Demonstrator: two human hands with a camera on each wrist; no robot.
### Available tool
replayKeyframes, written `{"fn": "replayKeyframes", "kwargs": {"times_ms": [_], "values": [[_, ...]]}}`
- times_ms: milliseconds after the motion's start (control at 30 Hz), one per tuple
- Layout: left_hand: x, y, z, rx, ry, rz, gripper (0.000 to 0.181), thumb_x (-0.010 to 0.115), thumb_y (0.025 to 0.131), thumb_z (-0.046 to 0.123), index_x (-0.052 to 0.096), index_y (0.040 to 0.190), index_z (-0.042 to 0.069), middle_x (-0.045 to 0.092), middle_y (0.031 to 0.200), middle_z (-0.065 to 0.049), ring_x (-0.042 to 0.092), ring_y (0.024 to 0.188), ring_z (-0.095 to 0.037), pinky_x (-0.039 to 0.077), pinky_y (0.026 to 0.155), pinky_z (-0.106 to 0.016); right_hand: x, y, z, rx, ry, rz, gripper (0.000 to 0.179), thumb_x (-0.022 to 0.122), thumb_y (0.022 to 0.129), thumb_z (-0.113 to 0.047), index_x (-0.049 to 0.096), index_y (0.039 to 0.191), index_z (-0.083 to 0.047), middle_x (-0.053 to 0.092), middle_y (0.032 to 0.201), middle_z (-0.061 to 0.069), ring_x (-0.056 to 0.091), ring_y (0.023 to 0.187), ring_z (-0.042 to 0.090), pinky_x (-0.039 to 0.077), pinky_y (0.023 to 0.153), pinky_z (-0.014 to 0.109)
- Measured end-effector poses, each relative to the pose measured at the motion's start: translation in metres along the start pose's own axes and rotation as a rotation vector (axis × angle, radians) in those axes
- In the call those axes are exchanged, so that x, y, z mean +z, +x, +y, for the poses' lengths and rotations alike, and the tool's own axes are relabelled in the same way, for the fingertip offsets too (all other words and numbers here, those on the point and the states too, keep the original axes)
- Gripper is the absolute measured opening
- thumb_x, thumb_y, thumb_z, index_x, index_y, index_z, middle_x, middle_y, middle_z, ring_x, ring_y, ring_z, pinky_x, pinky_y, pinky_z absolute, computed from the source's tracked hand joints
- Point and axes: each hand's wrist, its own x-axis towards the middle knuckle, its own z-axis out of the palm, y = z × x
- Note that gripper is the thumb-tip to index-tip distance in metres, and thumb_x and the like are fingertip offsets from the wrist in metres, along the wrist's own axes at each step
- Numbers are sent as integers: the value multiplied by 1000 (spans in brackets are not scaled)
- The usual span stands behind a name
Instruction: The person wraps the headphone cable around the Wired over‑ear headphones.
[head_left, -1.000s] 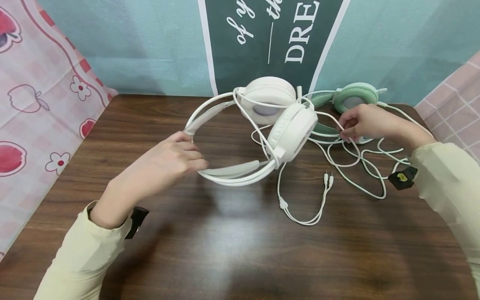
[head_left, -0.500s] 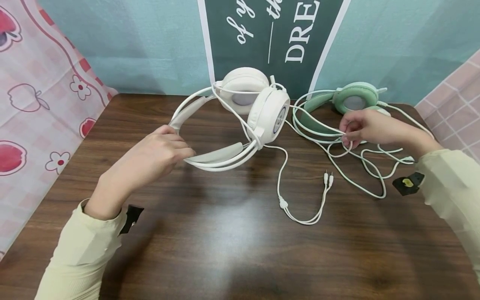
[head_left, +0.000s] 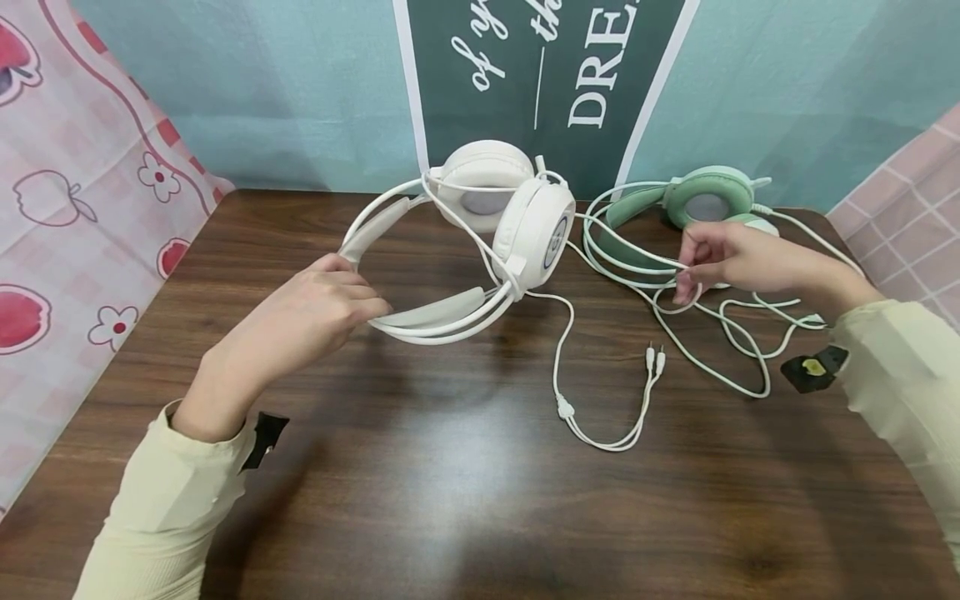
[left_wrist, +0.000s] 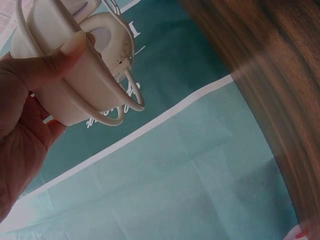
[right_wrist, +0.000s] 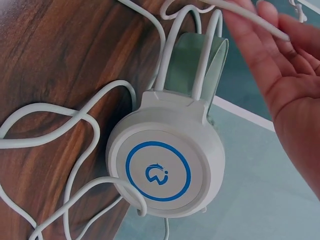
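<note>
White over-ear headphones hang above the table, ear cups pointing away from me. My left hand grips them by the middle of the headband, thumb lying across it in the left wrist view. Between the thumb and fingers of my right hand is a thin white cable, one stretch of which runs left toward the white headphones. Right behind that hand lie green headphones with their own looped cable. Their pale outer cup, marked with a blue ring, fills the right wrist view.
Two slim plugs at the end of a split white cable lie mid-table. Pale cable loops spread near my right sleeve. A blue-green cloth rises along the table's back edge, a pink patterned cloth on the left.
The white headphones and my left hand have shifted left and slightly up, drawing the cable straighter toward my right hand. In the last half second little has moved.
</note>
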Motion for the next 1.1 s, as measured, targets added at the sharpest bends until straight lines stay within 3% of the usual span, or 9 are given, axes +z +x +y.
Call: {"fn": "replayKeyframes", "kwargs": {"times_ms": [233, 533, 733, 833, 967, 1100], "values": [[-2, -2, -1, -17, 3, 2, 26, 59, 64, -16, 57, 75, 7, 59, 66, 0, 58, 65, -14, 40, 81, -37, 0, -1, 3, -102, 73, -83, 7, 45, 89, 11, 48, 90, 4, 60, 71, 18, 61, 62, 24, 52, 59, 31], [-2, -6, -3, -26, -13, 29, 26, 61, 62, -15, 59, 77, 6, 61, 68, 0, 58, 66, -16, 41, 79, -38, -1, -6, 5, -128, 69, -209, 12, 39, 90, 11, 48, 90, 3, 56, 71, 14, 58, 64, 24, 49, 59, 33], [-4, -11, -6, -52, -26, 42, 28, 62, 59, -16, 58, 76, 6, 61, 67, 0, 57, 66, -19, 41, 77, -39, -1, -10, 7, -177, -7, -183, 15, 44, 89, 11, 54, 89, -1, 60, 73, 10, 58, 68, 20, 46, 64, 24], [-4, -12, -7, -56, -32, 47, 28, 61, 58, -16, 58, 75, 6, 60, 67, 0, 58, 67, -20, 41, 77, -40, 0, -10, 6, -183, 12, -167, 19, 44, 88, 13, 56, 91, -2, 58, 72, 11, 58, 66, 20, 47, 60, 25], [-3, -10, -7, -60, -26, 39, 27, 59, 60, -16, 56, 73, 7, 59, 66, 0, 56, 66, -20, 40, 76, -39, 7, -6, 2, -158, -21, -159, 21, 49, 87, 10, 61, 94, -6, 57, 71, 9, 57, 62, 19, 49, 55, 28], [-2, -7, -7, -74, -8, 16, 26, 59, 61, -16, 55, 73, 7, 58, 65, 1, 54, 64, -20, 40, 75, -38, 18, -1, -9, -121, -128, -160, 17, 56, 86, 2, 65, 93, -10, 59, 69, 4, 57, 59, 15, 49, 53, 27]]}}
